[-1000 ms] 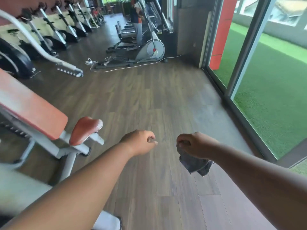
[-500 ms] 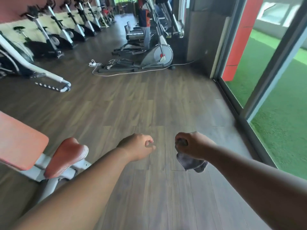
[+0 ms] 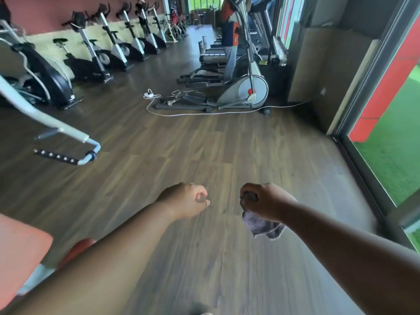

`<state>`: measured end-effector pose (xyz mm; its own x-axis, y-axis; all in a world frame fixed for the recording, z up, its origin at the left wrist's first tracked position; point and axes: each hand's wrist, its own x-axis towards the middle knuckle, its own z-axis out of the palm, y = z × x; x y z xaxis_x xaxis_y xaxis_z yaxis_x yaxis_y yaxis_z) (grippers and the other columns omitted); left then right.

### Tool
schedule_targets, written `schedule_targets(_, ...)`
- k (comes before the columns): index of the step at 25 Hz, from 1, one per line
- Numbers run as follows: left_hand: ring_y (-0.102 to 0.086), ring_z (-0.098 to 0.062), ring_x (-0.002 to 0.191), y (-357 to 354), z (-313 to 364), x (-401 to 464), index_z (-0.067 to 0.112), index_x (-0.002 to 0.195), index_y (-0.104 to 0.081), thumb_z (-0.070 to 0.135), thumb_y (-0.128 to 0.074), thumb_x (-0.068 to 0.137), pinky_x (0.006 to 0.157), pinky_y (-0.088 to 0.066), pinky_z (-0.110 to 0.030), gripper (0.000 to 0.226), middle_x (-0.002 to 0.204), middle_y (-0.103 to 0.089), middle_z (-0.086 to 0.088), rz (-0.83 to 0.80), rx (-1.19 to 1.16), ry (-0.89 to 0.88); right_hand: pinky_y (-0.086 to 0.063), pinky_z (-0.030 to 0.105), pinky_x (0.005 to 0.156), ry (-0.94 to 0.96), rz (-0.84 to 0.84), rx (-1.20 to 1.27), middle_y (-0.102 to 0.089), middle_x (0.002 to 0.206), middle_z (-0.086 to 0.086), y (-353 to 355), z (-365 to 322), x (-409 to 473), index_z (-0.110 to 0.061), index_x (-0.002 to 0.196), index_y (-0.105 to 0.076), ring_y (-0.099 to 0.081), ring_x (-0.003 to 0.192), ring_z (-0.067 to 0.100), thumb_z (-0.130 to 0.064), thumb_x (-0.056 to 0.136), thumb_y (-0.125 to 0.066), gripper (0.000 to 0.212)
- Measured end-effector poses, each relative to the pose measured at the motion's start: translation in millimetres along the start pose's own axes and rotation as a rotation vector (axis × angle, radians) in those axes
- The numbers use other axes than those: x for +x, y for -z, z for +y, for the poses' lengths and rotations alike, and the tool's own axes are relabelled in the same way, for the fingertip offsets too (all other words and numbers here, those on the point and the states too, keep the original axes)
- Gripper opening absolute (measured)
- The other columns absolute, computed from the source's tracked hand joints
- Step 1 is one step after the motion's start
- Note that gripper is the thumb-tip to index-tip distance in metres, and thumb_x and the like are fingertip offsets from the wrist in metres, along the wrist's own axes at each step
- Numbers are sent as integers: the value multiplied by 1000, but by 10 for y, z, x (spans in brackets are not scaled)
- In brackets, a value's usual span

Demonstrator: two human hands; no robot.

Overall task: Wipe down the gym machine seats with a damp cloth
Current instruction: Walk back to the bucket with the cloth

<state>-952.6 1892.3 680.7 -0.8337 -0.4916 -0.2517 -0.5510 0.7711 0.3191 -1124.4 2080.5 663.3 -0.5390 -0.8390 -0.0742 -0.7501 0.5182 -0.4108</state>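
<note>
My right hand [image 3: 266, 201] is closed around a grey cloth [image 3: 261, 225], which hangs crumpled below the fist. My left hand [image 3: 186, 200] is held out beside it in a loose fist with nothing in it. Both hands hover over bare wooden floor. At the lower left edge, a red padded bench seat [image 3: 20, 248] on a white frame is mostly cut off, and its smaller red pad [image 3: 77, 247] peeks out behind my left forearm.
A white machine arm [image 3: 68, 135] with a studded foot bar reaches in from the left. Exercise bikes [image 3: 91, 57] line the left wall. An elliptical [image 3: 241, 92] with a white cable on the floor stands ahead; a person [image 3: 229, 39] is behind it. Glass doors [image 3: 372, 114] are on the right.
The view has swung forward and to the right. The red bench has slid to the lower left edge. Both hands keep their pose and the cloth stays in my right hand.
</note>
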Motion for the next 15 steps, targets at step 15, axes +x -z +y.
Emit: schedule_targets(15,-62,-7,100,1492,-754,4388,40,116,-62,59,-58,86,88,-49,-28,36,113,-61,20,70,-86,152,-58,32,64,120,-80,-13,-67,82,-8,808,731,5048,-38,95,-57,-63,73,18,-42,78,-50,19)
